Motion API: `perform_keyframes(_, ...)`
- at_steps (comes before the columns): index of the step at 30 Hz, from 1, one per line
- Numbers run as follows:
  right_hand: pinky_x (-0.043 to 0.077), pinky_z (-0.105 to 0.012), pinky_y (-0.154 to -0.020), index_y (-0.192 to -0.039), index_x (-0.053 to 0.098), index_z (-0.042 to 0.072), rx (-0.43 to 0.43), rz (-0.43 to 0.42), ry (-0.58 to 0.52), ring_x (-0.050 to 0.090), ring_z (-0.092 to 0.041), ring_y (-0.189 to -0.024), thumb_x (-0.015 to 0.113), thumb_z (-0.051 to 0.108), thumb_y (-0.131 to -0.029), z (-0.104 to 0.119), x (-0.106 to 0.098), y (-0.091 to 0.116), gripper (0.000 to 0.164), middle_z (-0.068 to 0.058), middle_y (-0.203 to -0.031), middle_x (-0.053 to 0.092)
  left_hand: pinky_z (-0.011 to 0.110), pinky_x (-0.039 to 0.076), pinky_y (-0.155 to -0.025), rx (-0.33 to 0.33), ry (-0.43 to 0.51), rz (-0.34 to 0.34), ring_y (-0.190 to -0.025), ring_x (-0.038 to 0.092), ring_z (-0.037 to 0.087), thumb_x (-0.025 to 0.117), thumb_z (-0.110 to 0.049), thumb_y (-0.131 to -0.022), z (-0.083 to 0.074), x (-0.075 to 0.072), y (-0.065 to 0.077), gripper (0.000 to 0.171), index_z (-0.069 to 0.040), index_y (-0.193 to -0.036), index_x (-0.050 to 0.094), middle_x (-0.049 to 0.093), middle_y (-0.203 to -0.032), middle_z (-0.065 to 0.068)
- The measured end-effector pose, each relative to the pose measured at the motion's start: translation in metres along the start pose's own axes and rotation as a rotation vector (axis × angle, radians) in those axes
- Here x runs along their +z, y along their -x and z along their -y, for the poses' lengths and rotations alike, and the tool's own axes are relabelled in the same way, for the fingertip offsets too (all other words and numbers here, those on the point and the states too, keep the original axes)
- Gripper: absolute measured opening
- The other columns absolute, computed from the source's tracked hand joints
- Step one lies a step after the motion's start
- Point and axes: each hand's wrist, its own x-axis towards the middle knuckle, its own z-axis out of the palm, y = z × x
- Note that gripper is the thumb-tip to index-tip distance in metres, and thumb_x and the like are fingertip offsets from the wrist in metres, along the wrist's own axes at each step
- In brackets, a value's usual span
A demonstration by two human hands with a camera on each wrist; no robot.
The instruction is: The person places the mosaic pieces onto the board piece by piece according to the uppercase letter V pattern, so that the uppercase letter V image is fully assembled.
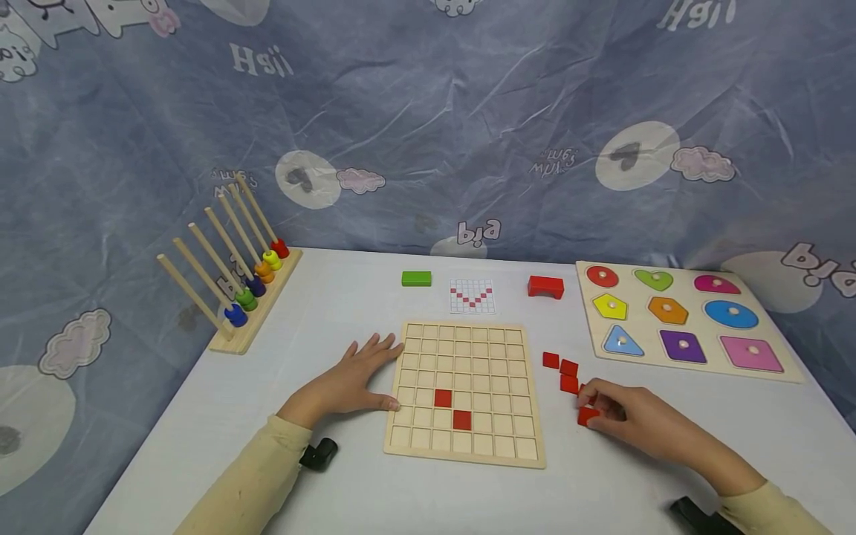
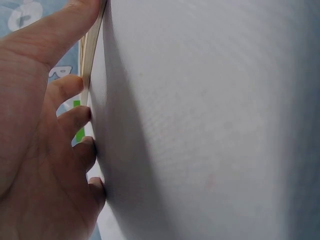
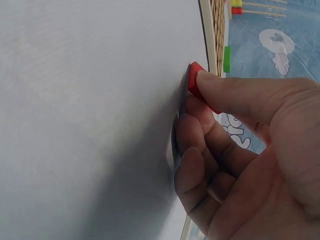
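A wooden grid board point(image 1: 468, 459) lies in the middle of the table, with one red tile point(image 1: 443, 398) and a second red tile point(image 1: 462, 420) in its cells. Spread fingers of my left hand point(image 1: 354, 380) touch the board's left edge, thumb lower and fingertips higher. To the right of the board, my right hand point(image 1: 635, 417) pinches a red square tile point(image 3: 194, 80) between thumb and fingers, low over the table. Several loose red tiles point(image 1: 569, 384) lie just beyond it, one partly hidden by the fingers.
Behind the board are a green block point(image 1: 417, 279), a card point(image 1: 472, 306) with a red V pattern on a grid, and a red arch block point(image 1: 545, 286). A peg stand point(image 1: 230, 343) with coloured beads stands left; a shape puzzle board point(image 1: 635, 321) lies right.
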Motion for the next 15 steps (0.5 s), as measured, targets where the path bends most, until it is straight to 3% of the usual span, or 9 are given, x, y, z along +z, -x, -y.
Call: perform_keyframes(15,0.049,-0.022,-0.065,-0.117,0.069,0.025,-0.021,-0.107,-0.046,0.054,-0.007,-0.077,0.075,0.010,-0.092,0.011,0.001,-0.009,0.030,0.008,-0.083,0.054,0.060,0.003,-0.123,0.002,-0.001,0.001,-0.156,0.007,0.035,0.083,-0.054,-0.078,-0.002,-0.001,0.000,0.104,-0.015,-0.160,0.034,0.020,-0.168,0.011)
